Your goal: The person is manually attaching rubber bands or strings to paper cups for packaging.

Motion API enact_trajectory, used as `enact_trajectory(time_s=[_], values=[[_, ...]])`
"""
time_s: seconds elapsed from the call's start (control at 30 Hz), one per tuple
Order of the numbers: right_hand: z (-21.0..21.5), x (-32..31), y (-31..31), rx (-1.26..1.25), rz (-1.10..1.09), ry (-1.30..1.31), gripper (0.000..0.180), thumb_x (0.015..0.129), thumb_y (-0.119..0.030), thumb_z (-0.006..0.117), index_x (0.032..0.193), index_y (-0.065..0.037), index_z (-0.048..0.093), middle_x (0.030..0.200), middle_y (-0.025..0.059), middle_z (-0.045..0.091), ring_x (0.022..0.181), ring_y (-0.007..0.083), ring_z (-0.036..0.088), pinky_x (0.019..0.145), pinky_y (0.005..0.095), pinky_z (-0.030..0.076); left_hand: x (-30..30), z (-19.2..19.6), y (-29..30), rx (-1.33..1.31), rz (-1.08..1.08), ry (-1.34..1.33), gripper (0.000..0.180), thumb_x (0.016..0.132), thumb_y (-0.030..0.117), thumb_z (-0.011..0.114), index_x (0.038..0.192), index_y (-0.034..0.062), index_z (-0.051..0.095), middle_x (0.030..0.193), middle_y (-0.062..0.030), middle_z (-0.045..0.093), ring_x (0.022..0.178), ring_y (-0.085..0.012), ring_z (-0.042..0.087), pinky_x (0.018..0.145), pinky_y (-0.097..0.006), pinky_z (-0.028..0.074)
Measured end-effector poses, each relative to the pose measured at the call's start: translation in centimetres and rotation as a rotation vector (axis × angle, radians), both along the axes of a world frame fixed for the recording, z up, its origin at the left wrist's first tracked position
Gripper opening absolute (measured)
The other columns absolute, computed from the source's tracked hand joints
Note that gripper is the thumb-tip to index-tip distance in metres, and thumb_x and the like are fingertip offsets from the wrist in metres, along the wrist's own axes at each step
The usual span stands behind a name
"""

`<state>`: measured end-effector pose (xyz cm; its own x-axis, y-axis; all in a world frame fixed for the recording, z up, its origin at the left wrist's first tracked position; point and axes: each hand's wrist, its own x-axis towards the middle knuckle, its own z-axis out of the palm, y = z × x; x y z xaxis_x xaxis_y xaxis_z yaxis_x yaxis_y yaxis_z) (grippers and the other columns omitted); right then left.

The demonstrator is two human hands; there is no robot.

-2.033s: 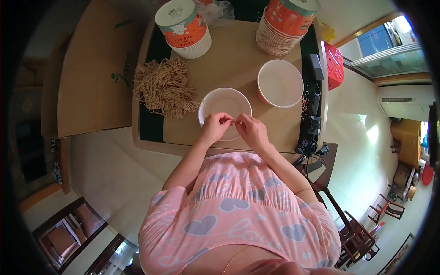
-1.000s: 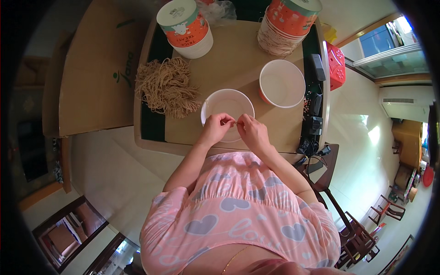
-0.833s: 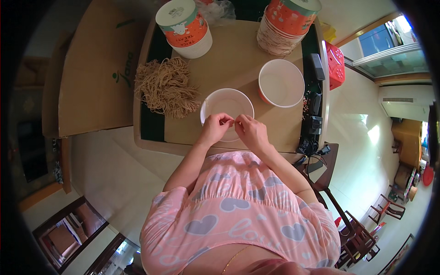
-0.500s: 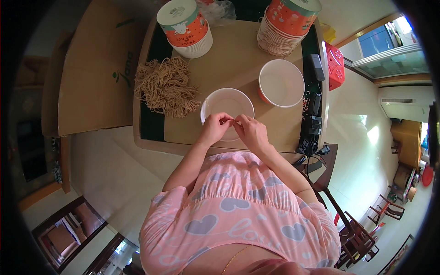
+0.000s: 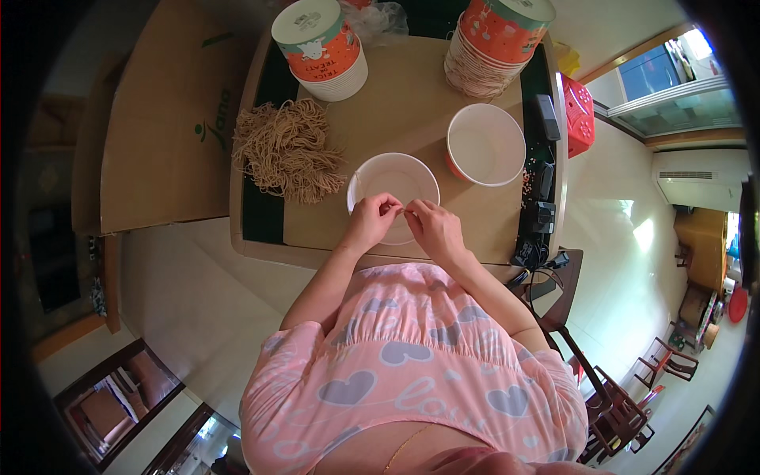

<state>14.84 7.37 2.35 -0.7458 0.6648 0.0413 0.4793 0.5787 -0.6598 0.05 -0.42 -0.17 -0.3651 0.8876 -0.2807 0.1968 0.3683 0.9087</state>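
Observation:
My left hand (image 5: 372, 219) and my right hand (image 5: 435, 229) meet over the near side of a white paper bucket (image 5: 381, 164). Thumb and fingers of each are pinched together, the tips almost touching; whatever lies between them is too small to make out. A short bit of tan string shows at the bucket's left rim. To the left lies a loose heap of tan strings (image 5: 289, 150). Another paper bucket (image 5: 487, 144), white inside with orange outside, is open at the right.
Two stacks of upside-down orange and green paper buckets, the left stack (image 5: 321, 55) and the right stack (image 5: 499, 47), stand at the back. Black power adapters (image 5: 541, 215) and cables line the table's right edge. A large cardboard box (image 5: 166, 127) is on the left, a red stool (image 5: 578, 115) beyond the right edge.

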Motion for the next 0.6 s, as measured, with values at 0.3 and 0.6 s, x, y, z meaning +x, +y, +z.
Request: enact_trajectory(time_s=[0.3,0.6], values=[[-0.8,0.0,0.4,0.055,0.021,0.025,0.010,0.086,-0.019,0.059,0.084,-0.009,0.057,0.074,0.0093,0.059,0.068,0.0306,0.061,0.058,0.0414,0.049,1.4,1.3,0.2,0.137,-0.077,0.675,0.004,0.086,0.013,0.057,0.085,0.0099,0.057,0.082,-0.0081,0.062,0.076,-0.0300,0.063,0.064,-0.040,0.051],[0.3,-0.1,0.5,-0.121,-0.087,0.096,0.015,0.085,-0.020,0.062,0.095,-0.009,0.062,0.086,0.0095,0.065,0.071,0.0294,0.063,0.061,0.0385,0.051,0.5,2.4,0.4,0.174,-0.005,0.436,0.006,0.086,0.012,0.060,0.086,0.0063,0.059,0.083,-0.0089,0.063,0.074,-0.0288,0.062,0.063,-0.038,0.050]])
